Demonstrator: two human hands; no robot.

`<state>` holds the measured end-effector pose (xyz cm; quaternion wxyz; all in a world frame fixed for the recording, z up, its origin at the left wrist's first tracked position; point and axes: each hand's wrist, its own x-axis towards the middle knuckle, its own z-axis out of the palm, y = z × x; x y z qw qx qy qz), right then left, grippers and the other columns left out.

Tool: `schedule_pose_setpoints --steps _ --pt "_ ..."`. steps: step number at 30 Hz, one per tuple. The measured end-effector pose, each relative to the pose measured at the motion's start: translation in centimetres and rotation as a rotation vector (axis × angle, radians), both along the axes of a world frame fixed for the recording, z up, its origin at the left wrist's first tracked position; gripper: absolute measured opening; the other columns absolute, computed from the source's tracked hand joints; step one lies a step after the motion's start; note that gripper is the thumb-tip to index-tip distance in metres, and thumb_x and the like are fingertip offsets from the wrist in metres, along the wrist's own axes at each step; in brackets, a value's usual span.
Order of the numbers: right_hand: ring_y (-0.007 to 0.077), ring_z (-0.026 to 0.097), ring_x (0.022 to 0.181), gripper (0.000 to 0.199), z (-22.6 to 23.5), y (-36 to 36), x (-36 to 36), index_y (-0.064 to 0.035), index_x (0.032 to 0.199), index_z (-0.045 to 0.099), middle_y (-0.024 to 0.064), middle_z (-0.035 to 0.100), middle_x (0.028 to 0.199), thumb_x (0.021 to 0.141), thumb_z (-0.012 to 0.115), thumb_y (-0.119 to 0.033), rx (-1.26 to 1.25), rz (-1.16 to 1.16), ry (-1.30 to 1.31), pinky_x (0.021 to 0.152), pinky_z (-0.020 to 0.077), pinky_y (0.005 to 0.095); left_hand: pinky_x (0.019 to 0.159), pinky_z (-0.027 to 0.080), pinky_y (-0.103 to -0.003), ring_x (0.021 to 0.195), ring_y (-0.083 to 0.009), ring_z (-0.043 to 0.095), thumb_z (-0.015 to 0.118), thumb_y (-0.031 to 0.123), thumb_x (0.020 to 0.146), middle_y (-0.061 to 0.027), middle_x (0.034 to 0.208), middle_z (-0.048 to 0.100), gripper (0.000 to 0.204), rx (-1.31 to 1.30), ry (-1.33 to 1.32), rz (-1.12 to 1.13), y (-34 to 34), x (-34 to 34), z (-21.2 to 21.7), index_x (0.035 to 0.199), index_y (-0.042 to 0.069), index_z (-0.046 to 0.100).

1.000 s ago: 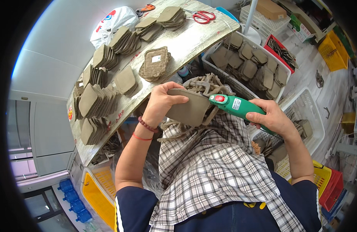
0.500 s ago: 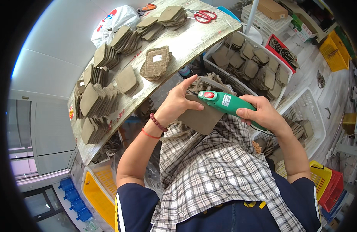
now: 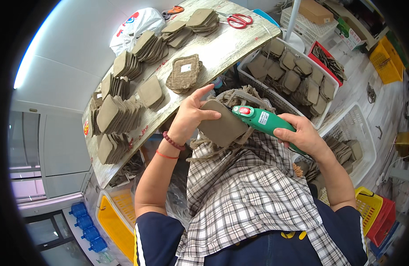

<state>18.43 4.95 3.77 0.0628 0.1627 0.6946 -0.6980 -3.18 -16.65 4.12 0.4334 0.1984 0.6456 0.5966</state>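
Down over the checked apron (image 3: pixel 249 195) on the lap, the left hand (image 3: pixel 189 117) grips a flat tan pad (image 3: pixel 220 126) by its upper edge, fingers spread along the rim and thumb pressed on the face. The right hand (image 3: pixel 302 135) is wrapped tight round a green electric cutter (image 3: pixel 260 119), its nose touching the pad's right edge. Loose tan trimmings (image 3: pixel 209 150) hang off the pad onto the apron, so this piece looks only partly trimmed, by that showing. Just beyond the hands, a tangle of offcut strips (image 3: pixel 246 95) sits heaped. Further out on the table (image 3: pixel 240 42), stacks of tan pads (image 3: pixel 113 115) stand in rows, with one rougher-edged pile (image 3: pixel 183 73) apart from them. To the right, a white basket (image 3: pixel 333 84) holds many more pads. Which are done cannot be told for sure; plenty appear left. Red scissors (image 3: pixel 240 20) lie at the far edge.
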Motion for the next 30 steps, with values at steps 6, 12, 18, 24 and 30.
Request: schedule_pose_setpoints --steps 6,12,18,24,30 --pt "0.0052 0.053 0.059 0.034 0.4 -0.2 -0.5 0.0002 0.105 0.063 0.0007 0.059 0.073 0.086 0.069 -0.028 -0.006 0.038 0.01 0.053 0.0448 0.021 0.08 0.051 -0.025 0.086 -0.0129 0.064 0.065 -0.013 0.074 -0.0121 0.098 0.068 0.077 -0.106 0.081 -0.178 0.2 0.2 -0.1 0.143 -0.001 0.033" --pt "0.0059 0.053 0.058 0.035 -0.4 -0.7 -2.0 0.0006 0.103 0.062 0.0019 0.059 0.073 0.088 0.067 -0.03 -0.099 0.023 0.043 0.054 0.0452 0.0215 0.091 0.046 -0.026 0.099 -0.0131 0.061 0.064 -0.012 0.077 -0.0105 0.119 0.061 0.074 0.024 -0.086 -0.178 0.0 0.4 -1.5 0.143 0.0 0.034" --pt "0.0071 0.054 0.057 0.04 -1.5 -0.2 -0.3 0.0019 0.103 0.06 0.0047 0.06 0.072 0.089 0.065 -0.035 -0.104 -0.286 0.057 0.054 0.0443 0.021 0.086 0.052 -0.032 0.098 -0.0213 0.06 0.057 -0.009 0.085 -0.0139 0.115 0.058 0.046 0.356 0.143 0.772 -5.7 -6.8 -2.5 0.128 0.001 0.045" --pt "0.0069 0.053 0.057 0.042 -2.3 0.2 0.6 0.001 0.102 0.06 0.0046 0.059 0.072 0.088 0.066 -0.039 -0.088 -0.302 0.062 0.054 0.0436 0.0212 0.093 0.047 -0.036 0.106 -0.0283 0.057 0.056 -0.008 0.082 -0.0187 0.121 0.055 0.049 0.109 0.433 1.356 -7.6 -14.3 -9.5 0.129 -0.002 0.044" --pt "0.0068 0.053 0.058 0.038 -2.7 0.7 1.9 -0.0002 0.1 0.059 0.0038 0.059 0.073 0.089 0.066 -0.036 -0.094 -0.353 0.066 0.054 0.0441 0.0208 0.115 0.017 -0.046 0.134 -0.0373 0.034 0.07 0.017 0.08 -0.025 0.141 0.04 0.059 -0.789 1.47 1.075 -2.6 -9.6 -7.6 0.131 -0.002 0.048"
